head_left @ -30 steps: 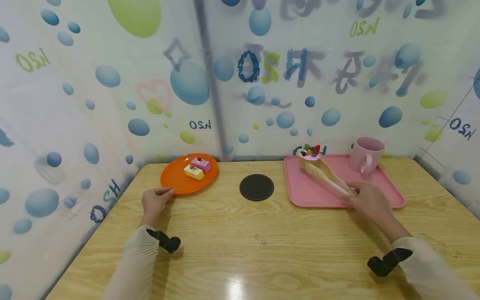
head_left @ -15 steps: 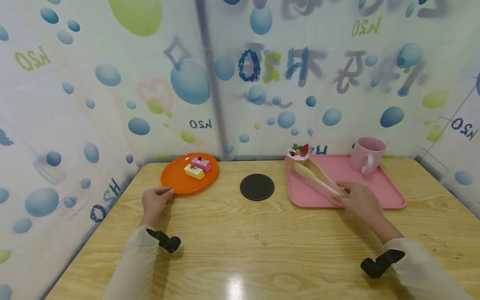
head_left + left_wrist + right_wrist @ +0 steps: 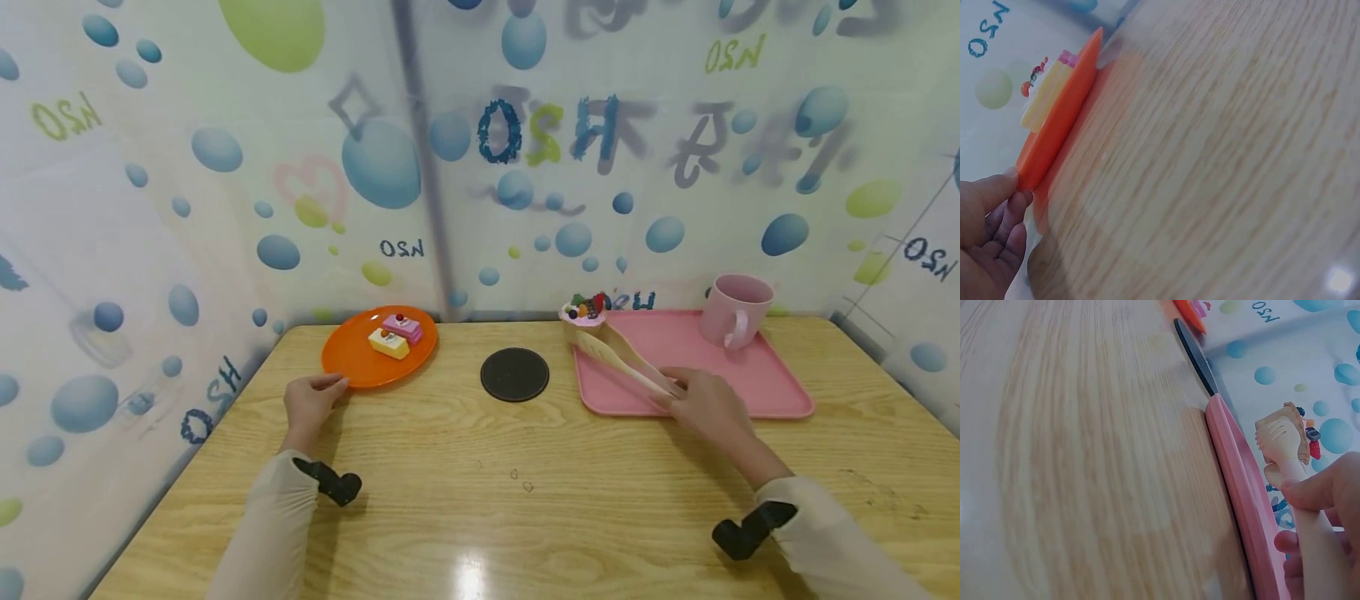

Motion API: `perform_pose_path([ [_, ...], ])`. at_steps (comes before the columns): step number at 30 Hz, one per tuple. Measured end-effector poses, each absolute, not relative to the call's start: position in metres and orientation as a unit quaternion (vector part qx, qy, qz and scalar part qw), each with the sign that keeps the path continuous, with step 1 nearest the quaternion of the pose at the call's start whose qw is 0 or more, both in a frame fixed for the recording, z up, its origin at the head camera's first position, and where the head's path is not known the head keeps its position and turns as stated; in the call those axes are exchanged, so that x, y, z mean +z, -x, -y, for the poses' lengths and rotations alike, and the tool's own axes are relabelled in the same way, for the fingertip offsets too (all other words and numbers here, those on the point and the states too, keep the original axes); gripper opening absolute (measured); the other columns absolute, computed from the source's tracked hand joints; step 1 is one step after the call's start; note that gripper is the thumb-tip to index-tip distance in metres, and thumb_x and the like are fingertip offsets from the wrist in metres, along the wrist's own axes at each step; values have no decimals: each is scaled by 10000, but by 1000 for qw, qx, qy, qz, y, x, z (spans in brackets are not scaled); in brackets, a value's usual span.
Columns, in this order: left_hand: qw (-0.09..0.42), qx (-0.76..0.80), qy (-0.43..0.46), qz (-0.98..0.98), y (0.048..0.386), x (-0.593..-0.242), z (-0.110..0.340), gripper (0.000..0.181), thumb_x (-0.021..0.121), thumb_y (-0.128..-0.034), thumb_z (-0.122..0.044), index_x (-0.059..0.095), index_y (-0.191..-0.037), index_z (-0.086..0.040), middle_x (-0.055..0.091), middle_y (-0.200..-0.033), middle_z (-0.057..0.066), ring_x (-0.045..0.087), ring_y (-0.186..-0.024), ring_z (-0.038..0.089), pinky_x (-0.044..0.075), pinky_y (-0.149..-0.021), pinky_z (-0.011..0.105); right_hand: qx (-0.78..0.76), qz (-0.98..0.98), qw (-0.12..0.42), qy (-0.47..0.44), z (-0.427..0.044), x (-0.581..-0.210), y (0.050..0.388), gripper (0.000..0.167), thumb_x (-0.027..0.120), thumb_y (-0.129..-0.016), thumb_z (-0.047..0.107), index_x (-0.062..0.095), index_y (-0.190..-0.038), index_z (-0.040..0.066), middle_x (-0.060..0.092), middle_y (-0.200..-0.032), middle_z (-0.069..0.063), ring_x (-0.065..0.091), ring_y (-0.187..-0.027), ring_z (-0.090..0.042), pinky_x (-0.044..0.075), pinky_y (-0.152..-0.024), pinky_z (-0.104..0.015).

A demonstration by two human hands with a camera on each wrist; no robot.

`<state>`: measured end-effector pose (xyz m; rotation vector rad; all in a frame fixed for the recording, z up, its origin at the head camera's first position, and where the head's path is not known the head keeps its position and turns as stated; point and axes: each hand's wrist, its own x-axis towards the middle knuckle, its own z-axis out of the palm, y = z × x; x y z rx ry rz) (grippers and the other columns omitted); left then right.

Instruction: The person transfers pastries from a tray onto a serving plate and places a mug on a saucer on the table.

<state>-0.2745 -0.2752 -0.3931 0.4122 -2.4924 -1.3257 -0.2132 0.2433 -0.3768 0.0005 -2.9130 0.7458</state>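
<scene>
My left hand (image 3: 309,408) pinches the near-left rim of an orange plate (image 3: 348,362) between thumb and fingers. Two toy cake slices, one yellow (image 3: 388,343) and one pink (image 3: 402,327), sit on that plate. With my right hand (image 3: 708,404) I grip pale tongs (image 3: 626,367) by their handle end. Caught between the tips of the tongs is a toy fruit-topped cupcake (image 3: 583,315), held up over the left rim of a pink tray (image 3: 690,404). In the right wrist view one forked tong tip (image 3: 1280,439) covers part of the cupcake's side.
A pink mug (image 3: 735,310) stands at the tray's back right. Between plate and tray lies a flat black disc (image 3: 514,374) on the wooden table (image 3: 450,492). A patterned cloth wall (image 3: 480,208) rises directly behind the table's back edge.
My right hand has moved left, taking the tongs and cupcake from above the tray to its left edge. My left hand and the plate have stayed in place.
</scene>
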Motion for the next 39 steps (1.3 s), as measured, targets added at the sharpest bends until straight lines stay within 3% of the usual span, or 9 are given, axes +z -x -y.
perform_pose_path([
  [9,147,-454,-140,867,275,-394,276,293,671,-844,-150,663,-1052,57,678,-823,102,508,-639,19,422,-530,120,242,968,71,-12,-235,-379,215,506,671,-816,284,569,-1215,-10,629,-934,-185,491,-692,-239,341,-526,-297],
  [20,146,-454,-135,869,276,-395,276,286,677,-841,-165,675,-1040,41,680,-877,136,516,-634,-9,434,-547,119,246,966,72,-20,-224,-379,217,512,672,-818,300,569,-1226,9,625,-870,-140,486,-683,-237,330,-514,-298],
  [39,153,-453,-131,869,271,-390,273,288,675,-841,-142,665,-1043,63,675,-889,164,504,-644,3,424,-538,129,243,967,75,-16,-210,-378,223,504,669,-811,287,574,-1227,20,628,-931,-158,506,-744,-259,365,-553,-328],
])
